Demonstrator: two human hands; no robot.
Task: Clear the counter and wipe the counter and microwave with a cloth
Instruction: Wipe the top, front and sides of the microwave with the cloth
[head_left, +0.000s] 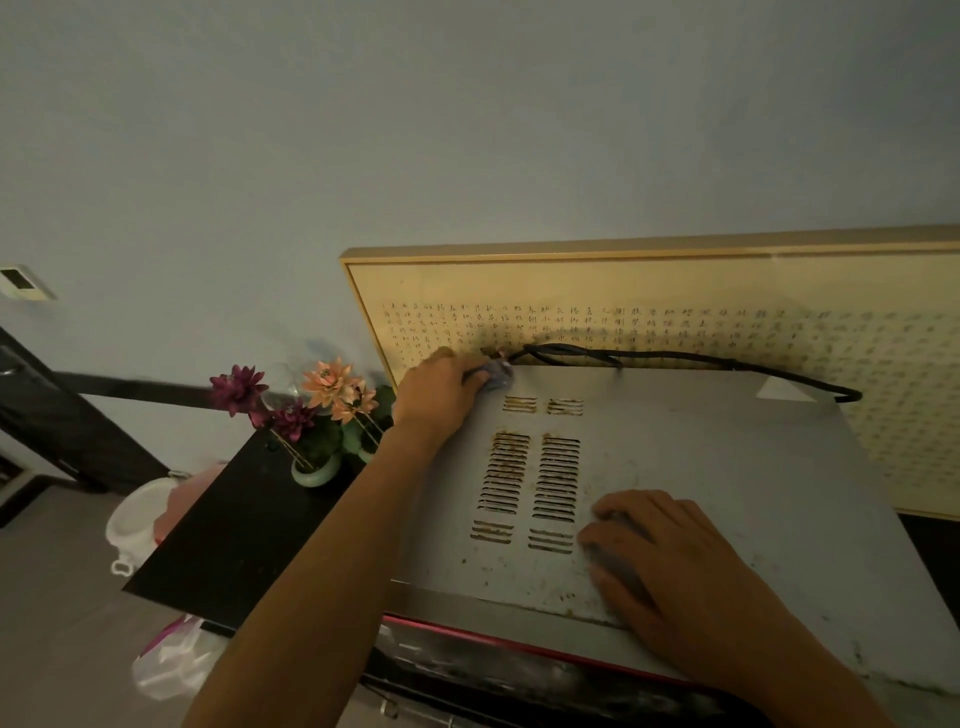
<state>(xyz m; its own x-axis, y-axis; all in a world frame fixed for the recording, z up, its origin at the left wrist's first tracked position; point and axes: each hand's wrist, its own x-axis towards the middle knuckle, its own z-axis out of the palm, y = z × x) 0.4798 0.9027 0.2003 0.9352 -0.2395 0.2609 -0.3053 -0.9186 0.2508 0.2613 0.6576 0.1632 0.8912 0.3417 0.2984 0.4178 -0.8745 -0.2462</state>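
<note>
The wiping of the microwave (691, 452) looks partly done at best. The left hand (441, 395) has its grip closed around a bunched cloth (497, 375) at the far back-left corner of the lid, just beside the cable (675, 357), while the right hand (670, 571) lies flat and holds nothing, pressing on the near part. Brown specks and rusty vents (530, 478) still mark the top, and the dark surface (223, 540) still carries vases of flowers (317, 415), so clearing and wiping it appear to remain.

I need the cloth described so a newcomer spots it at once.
Find the grey microwave top with its vent slots. At its far left corner, the left hand grips a bunched bluish cloth. Unlike the black cable beside it, it is soft and crumpled.
</note>
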